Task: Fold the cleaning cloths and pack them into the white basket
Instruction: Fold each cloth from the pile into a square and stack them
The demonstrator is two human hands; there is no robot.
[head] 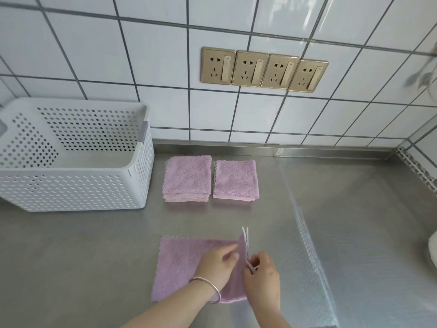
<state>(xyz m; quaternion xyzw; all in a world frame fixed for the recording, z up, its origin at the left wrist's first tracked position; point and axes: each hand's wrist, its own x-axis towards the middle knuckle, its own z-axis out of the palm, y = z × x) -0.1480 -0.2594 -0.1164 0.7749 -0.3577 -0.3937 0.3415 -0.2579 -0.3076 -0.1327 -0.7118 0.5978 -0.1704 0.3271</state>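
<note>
Right hand [261,278]: pinched the raised right edge of a purple cloth [179,263] lying near the counter's [94,245] front edge; left hand [218,262], bracelet [208,288] at the wrist, lay on the cloth with fingers loosely extended, hiding its near right part. Two folded stacks [187,178] [236,180] sat side by side toward the back edge. White basket [75,155] stood at the back left, its left end cut off.

I see a stainless steel counter [94,245] running up to the tiled wall. On its far left stands the white perforated basket [71,183]. Just right of it lie two stacks of folded lilac cloths, the taller stack [188,178] and the lower stack [235,179] side by side. Near me lies one lilac cloth [179,263], its right edge lifted.
</note>
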